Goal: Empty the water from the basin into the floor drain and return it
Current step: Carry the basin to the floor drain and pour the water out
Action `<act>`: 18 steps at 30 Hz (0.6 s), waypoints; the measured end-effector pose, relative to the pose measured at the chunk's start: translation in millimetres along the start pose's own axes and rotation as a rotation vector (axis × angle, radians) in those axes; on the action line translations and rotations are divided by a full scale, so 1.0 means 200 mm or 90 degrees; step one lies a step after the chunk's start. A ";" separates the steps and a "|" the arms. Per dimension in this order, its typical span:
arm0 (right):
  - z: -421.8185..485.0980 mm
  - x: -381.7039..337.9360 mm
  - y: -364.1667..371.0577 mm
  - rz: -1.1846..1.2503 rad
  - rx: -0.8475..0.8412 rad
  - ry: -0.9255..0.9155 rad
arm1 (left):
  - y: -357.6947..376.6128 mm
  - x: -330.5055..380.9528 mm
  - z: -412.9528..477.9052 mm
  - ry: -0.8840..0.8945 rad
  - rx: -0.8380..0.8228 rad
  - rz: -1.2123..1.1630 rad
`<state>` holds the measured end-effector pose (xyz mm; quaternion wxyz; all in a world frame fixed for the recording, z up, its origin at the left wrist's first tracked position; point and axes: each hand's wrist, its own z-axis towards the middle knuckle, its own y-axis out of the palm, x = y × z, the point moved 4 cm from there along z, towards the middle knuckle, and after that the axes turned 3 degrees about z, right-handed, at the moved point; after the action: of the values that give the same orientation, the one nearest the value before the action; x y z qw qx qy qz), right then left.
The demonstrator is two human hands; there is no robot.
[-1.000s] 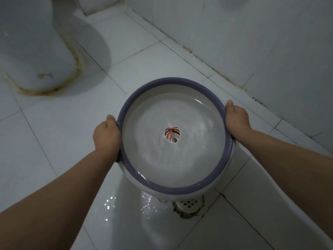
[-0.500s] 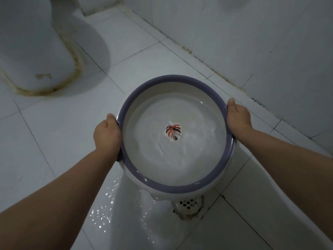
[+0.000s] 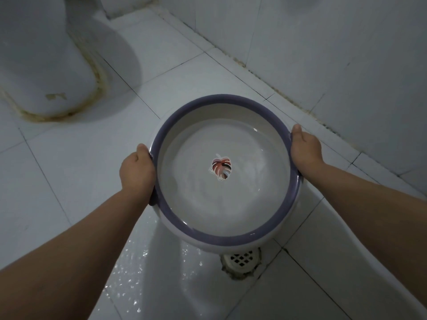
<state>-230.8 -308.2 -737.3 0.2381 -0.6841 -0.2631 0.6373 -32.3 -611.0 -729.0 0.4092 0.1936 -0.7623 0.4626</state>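
A round white basin (image 3: 221, 101) with a purple rim and a leaf sticker on its bottom hangs above the floor, holding rippling water. My left hand (image 3: 136, 169) grips its left rim and my right hand (image 3: 305, 148) grips its right rim. The near edge of the basin dips toward me, just above the white floor drain (image 3: 241, 259), whose far part it hides. Water spreads over the tiles to the left of the drain.
A toilet base (image 3: 44, 70) with stained sealant stands at the far left. A tiled wall (image 3: 335, 42) runs along the right, close to the basin. Wet floor tiles (image 3: 147, 262) lie between my arms.
The basin has risen slightly and shifted away from me, uncovering more of the drain. The wet patch on the tiles to the left has spread.
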 end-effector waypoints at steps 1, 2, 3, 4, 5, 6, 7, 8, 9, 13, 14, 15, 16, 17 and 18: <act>0.00 0.00 0.00 -0.001 0.001 -0.002 | 0.00 0.00 0.00 -0.001 -0.003 0.003; 0.00 0.00 0.00 -0.003 0.003 -0.004 | 0.00 0.00 0.00 -0.001 -0.005 0.004; 0.00 0.00 0.00 -0.004 0.003 -0.005 | 0.00 0.00 0.00 -0.001 -0.006 0.005; 0.00 0.01 0.00 -0.003 0.002 -0.006 | 0.00 0.00 0.00 -0.001 -0.008 0.004; 0.00 0.01 0.00 -0.002 0.002 -0.006 | 0.00 0.00 0.01 -0.001 -0.009 0.004; 0.00 0.01 0.00 -0.001 0.003 -0.006 | -0.01 0.00 0.00 0.001 -0.009 0.002; 0.00 0.01 0.00 -0.001 0.005 -0.004 | -0.01 0.00 0.00 0.004 -0.008 0.002; 0.01 0.01 0.00 -0.002 0.006 -0.003 | -0.01 0.00 0.00 0.008 -0.010 0.004; 0.01 0.02 0.00 -0.002 0.006 -0.003 | -0.01 0.01 0.00 0.012 -0.014 0.006; 0.00 0.02 -0.01 -0.003 0.001 -0.008 | -0.02 0.01 -0.01 0.018 -0.026 0.011; 0.00 0.02 -0.01 -0.002 0.000 -0.006 | -0.02 0.01 -0.02 0.021 -0.030 0.013; 0.01 0.02 -0.01 0.000 -0.001 -0.003 | -0.03 0.02 -0.02 0.026 -0.032 0.017; 0.01 0.02 -0.01 0.002 -0.004 -0.001 | -0.03 0.02 -0.02 0.031 -0.034 0.022; 0.00 0.02 -0.01 0.002 -0.006 0.000 | -0.03 0.02 -0.03 0.037 -0.036 0.027; 0.00 0.03 -0.01 0.001 -0.007 -0.001 | -0.04 0.03 -0.03 0.040 -0.038 0.032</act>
<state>-231.3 -303.7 -740.1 0.2338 -0.6852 -0.2666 0.6363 -28.1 -609.4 -719.7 0.4272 0.1473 -0.7671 0.4554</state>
